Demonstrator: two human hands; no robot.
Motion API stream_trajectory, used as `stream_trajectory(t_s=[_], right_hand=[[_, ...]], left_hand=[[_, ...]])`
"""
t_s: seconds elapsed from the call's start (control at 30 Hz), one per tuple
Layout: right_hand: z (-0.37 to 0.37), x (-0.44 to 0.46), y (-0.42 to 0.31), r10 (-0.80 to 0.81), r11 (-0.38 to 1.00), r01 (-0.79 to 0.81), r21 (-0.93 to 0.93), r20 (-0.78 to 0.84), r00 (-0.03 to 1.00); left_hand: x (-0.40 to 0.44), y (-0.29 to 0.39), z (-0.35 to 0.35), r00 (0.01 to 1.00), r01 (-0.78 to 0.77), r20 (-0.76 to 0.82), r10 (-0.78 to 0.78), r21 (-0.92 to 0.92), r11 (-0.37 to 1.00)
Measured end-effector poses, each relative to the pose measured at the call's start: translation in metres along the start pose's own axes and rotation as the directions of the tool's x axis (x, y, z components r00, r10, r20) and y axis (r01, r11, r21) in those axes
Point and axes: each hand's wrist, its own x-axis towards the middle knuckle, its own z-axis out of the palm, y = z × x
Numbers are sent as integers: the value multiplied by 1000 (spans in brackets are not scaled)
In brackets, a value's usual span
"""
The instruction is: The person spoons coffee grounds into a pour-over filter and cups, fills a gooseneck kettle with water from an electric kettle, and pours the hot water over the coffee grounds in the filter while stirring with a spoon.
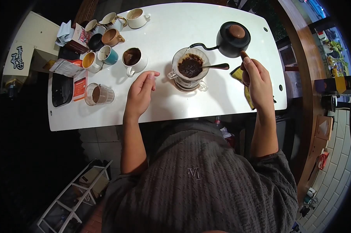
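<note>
My right hand (254,79) is closed round the wooden handle of a black gooseneck kettle (226,46). The kettle's thin spout reaches left over the rim of a glass coffee dripper (179,58). Inside the dripper lie dark wet coffee grounds (190,66), and a spoon (216,66) rests in them with its handle pointing right. Beneath the dripper is a glass server (188,86), mostly hidden from above. My left hand (141,92) hovers over the table's front edge with fingers loosely curled, holding nothing visible. A white mug (133,69) with dark contents stands just beyond it.
Several cups crowd the left side of the white table (164,35), with a brown cup (111,37) and a teal cup (109,56) among them. A ribbed glass (104,94) stands near the front left. By my right wrist lies a yellow-and-dark cloth (247,93).
</note>
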Motion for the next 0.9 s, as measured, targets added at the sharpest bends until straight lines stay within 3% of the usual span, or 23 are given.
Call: stream_trajectory(t_s=[0.27,0.9], right_hand=[[-18,-15,-3,35,998,-37,43,65,997],[-43,-28,3,55,998,-54,10,-126,991]], left_hand=[[6,-3,2,998,65,5,-65,-5,998],[21,-3,9,998,13,62,-13,-9,1000]])
